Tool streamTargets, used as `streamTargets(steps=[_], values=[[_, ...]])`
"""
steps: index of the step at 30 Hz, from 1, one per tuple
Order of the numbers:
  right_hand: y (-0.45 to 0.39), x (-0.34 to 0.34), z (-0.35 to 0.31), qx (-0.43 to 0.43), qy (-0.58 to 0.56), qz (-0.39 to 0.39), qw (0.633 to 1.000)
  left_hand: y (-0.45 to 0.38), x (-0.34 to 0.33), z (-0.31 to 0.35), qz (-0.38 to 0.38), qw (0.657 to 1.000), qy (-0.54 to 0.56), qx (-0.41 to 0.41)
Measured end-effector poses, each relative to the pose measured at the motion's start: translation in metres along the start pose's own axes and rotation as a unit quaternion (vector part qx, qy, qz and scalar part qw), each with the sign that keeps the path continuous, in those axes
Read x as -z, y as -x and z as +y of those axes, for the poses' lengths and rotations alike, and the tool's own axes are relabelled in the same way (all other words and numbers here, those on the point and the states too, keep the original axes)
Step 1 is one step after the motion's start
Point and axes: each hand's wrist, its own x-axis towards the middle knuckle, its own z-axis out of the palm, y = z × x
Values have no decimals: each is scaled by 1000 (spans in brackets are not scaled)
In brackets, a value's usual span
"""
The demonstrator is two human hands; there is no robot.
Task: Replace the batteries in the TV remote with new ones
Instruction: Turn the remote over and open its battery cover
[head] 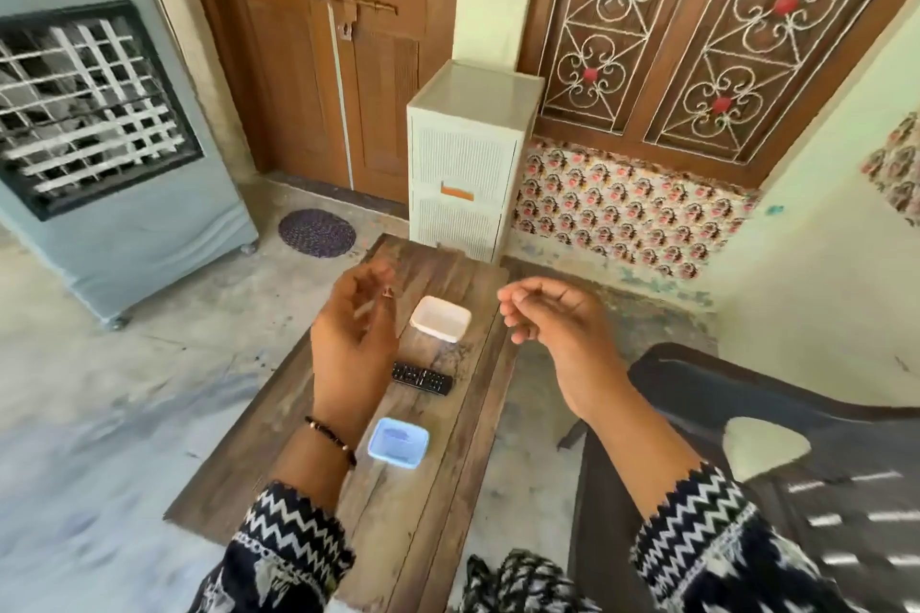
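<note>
Both hands are raised above the desk [438, 488] at mid-frame and neither holds anything. My left hand [356, 329] has its fingers loosely curled, palm turned inward; my right hand [552, 314] is relaxed the same way, fingertips pointing left. I judge the task to be at its start: no part of the remote has been opened.

The TV remote [422, 377] lies flat, button face up, at the centre of the frame, between the white tray [440, 319] above it and the blue tray [398, 442] below it. All three are apart from one another.

Procedure for the step in hand, as I judge it:
1. Lower the left hand onto the remote and grip it along its long edges, not across the buttons.
2. Turn it over so the back faces up, where the battery cover should be.
3. Support the body with one hand while the thumb of the other slides the cover off.

Materials: the remote is a slim black plastic bar with small raised keys. Both trays are shallow, rounded rectangles of smooth plastic. The blue one holds something blurred that I cannot identify. The desk is a narrow surface of worn, grained wooden planks.
</note>
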Motion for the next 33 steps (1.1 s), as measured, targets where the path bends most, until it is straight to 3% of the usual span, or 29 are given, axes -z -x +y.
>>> streamTargets(steps=[7, 13, 24, 28, 33], values=[[-91, -33, 16, -42, -4, -127, 991, -21, -1, -26, 97, 994, -10, 50], [-187, -46, 62, -71, 11, -270, 960, -41, -32, -69, 204, 970, -51, 126], [-291, 5, 150, -270, 78, -414, 866, -68, -137, -122, 394, 861, -111, 302], [-300, 4, 168, -286, 104, -461, 834, -50, -156, -126, 424, 828, -105, 351], [-288, -6, 214, -286, 162, -520, 788, -34, -173, -164, 402, 824, -103, 386]])
